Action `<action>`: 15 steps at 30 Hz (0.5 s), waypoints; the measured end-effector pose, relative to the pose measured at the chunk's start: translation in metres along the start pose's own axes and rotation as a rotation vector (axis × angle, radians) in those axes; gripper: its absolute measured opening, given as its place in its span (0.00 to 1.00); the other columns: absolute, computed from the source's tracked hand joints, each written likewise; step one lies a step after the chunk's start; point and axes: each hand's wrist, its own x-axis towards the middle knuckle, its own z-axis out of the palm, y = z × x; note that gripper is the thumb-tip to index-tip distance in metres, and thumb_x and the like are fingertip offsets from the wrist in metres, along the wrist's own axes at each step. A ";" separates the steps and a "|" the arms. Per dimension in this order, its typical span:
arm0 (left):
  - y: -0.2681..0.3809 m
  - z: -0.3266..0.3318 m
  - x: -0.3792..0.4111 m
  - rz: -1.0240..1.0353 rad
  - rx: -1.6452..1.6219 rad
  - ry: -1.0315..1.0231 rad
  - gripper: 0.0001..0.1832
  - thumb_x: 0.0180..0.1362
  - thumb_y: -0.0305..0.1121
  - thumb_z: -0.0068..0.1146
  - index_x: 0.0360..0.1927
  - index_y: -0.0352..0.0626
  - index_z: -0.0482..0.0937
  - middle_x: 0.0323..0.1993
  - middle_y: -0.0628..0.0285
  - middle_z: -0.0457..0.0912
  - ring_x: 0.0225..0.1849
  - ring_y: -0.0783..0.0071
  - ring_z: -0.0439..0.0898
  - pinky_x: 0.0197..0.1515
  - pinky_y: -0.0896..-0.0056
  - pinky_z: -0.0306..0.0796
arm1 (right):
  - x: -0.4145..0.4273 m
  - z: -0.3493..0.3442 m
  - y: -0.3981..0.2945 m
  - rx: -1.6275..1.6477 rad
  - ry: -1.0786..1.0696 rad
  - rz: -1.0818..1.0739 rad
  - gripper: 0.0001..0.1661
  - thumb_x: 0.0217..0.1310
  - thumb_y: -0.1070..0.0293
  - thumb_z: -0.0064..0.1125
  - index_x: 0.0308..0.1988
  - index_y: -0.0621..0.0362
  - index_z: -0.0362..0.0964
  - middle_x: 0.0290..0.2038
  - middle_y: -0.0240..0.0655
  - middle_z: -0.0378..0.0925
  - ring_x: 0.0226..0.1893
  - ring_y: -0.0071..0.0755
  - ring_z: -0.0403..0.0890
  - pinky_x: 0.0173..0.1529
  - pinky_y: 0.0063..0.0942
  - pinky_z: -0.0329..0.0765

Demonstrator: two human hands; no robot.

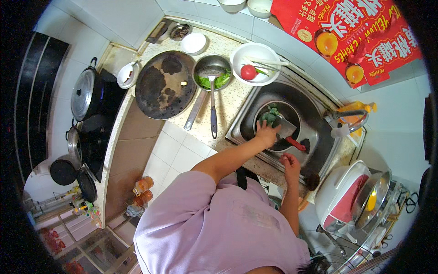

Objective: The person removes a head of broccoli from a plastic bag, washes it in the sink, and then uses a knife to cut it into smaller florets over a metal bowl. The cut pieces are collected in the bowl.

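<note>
My left hand [267, 134] reaches into a round metal basin [299, 118] in the steel sink [320, 150]. Its fingers are spread at the lower edge of a green broccoli head [269, 117] and over the near side of a cleaver blade [286, 128]. Neither looks enclosed by them, though the fingertips are partly hidden. The cleaver's red handle [296, 143] slants over the basin rim toward a dark object [305, 145] in the sink. By the sink's near edge, my right hand [291, 166] has loosely curled fingers, with nothing visible in it.
Left of the sink stand a white bowl [236, 56] holding a tomato [248, 72], a saucepan [196, 74] of greens with a ladle [213, 120], and a round cutting board [164, 89]. The faucet [356, 118] and a red-and-white appliance [342, 195] are at right.
</note>
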 end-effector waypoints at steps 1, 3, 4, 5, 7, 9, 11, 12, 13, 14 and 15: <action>0.006 -0.006 -0.016 -0.012 0.041 0.134 0.34 0.60 0.44 0.54 0.69 0.54 0.58 0.67 0.38 0.58 0.66 0.40 0.61 0.68 0.41 0.49 | 0.008 -0.002 -0.006 -0.029 -0.031 -0.016 0.13 0.65 0.71 0.52 0.47 0.67 0.73 0.38 0.37 0.79 0.38 0.29 0.81 0.44 0.27 0.77; 0.003 -0.035 -0.038 0.118 -0.112 0.103 0.38 0.60 0.45 0.54 0.72 0.61 0.50 0.70 0.40 0.52 0.70 0.38 0.52 0.69 0.42 0.46 | 0.025 -0.007 -0.005 -0.056 -0.041 -0.012 0.13 0.65 0.72 0.51 0.46 0.66 0.74 0.39 0.37 0.79 0.37 0.29 0.81 0.44 0.27 0.77; -0.004 -0.046 -0.052 0.187 -0.234 0.202 0.36 0.59 0.44 0.56 0.69 0.54 0.58 0.67 0.39 0.57 0.68 0.41 0.58 0.68 0.48 0.53 | 0.031 -0.009 -0.009 -0.055 -0.051 0.000 0.13 0.65 0.72 0.51 0.46 0.66 0.73 0.39 0.38 0.79 0.37 0.30 0.81 0.44 0.27 0.77; -0.012 -0.072 -0.070 0.227 -0.378 0.304 0.30 0.59 0.41 0.57 0.63 0.45 0.67 0.64 0.41 0.64 0.65 0.45 0.64 0.65 0.55 0.60 | 0.035 -0.009 -0.014 -0.054 -0.057 0.013 0.12 0.65 0.72 0.51 0.46 0.66 0.73 0.40 0.38 0.79 0.37 0.30 0.81 0.45 0.27 0.77; -0.041 -0.119 -0.107 0.161 -0.432 0.605 0.21 0.56 0.35 0.58 0.53 0.39 0.74 0.55 0.46 0.74 0.57 0.47 0.72 0.59 0.55 0.66 | 0.041 -0.006 -0.014 -0.023 -0.059 -0.005 0.13 0.65 0.71 0.52 0.47 0.66 0.73 0.40 0.40 0.79 0.36 0.30 0.81 0.44 0.27 0.78; -0.098 -0.134 -0.134 -0.052 -0.225 0.910 0.21 0.52 0.31 0.61 0.50 0.37 0.74 0.50 0.46 0.76 0.52 0.48 0.74 0.55 0.52 0.68 | 0.050 -0.006 -0.001 -0.027 -0.079 -0.011 0.15 0.65 0.69 0.52 0.48 0.67 0.73 0.39 0.40 0.80 0.36 0.31 0.82 0.42 0.27 0.78; -0.154 -0.141 -0.158 -0.322 0.008 0.943 0.22 0.54 0.35 0.61 0.49 0.35 0.73 0.47 0.45 0.76 0.49 0.47 0.74 0.53 0.50 0.67 | 0.051 0.005 -0.006 -0.001 -0.096 0.013 0.12 0.64 0.72 0.52 0.46 0.67 0.73 0.39 0.39 0.79 0.34 0.29 0.81 0.42 0.25 0.78; -0.180 -0.131 -0.164 -0.452 0.056 0.883 0.22 0.55 0.38 0.61 0.49 0.35 0.72 0.42 0.46 0.77 0.46 0.50 0.76 0.51 0.53 0.69 | 0.049 0.013 -0.011 0.008 -0.105 0.017 0.12 0.64 0.72 0.52 0.45 0.67 0.73 0.38 0.39 0.79 0.34 0.29 0.81 0.41 0.25 0.78; -0.204 -0.120 -0.164 -0.576 0.104 0.820 0.24 0.56 0.41 0.62 0.49 0.34 0.72 0.38 0.47 0.78 0.42 0.53 0.77 0.48 0.55 0.70 | 0.049 0.020 -0.016 0.019 -0.109 0.019 0.12 0.64 0.72 0.52 0.45 0.67 0.73 0.38 0.38 0.79 0.34 0.28 0.81 0.41 0.25 0.77; -0.220 -0.117 -0.161 -0.563 -0.158 0.751 0.24 0.56 0.43 0.61 0.48 0.34 0.73 0.36 0.49 0.79 0.39 0.56 0.77 0.46 0.58 0.70 | 0.050 0.027 -0.016 0.027 -0.126 0.019 0.12 0.64 0.72 0.52 0.45 0.67 0.73 0.37 0.38 0.79 0.34 0.28 0.81 0.41 0.25 0.77; -0.235 -0.117 -0.156 -0.542 -0.419 0.669 0.24 0.57 0.45 0.61 0.46 0.34 0.74 0.33 0.51 0.80 0.36 0.60 0.77 0.43 0.61 0.71 | 0.052 0.032 -0.015 0.033 -0.139 0.020 0.12 0.64 0.72 0.52 0.45 0.67 0.73 0.37 0.37 0.79 0.34 0.28 0.81 0.41 0.25 0.77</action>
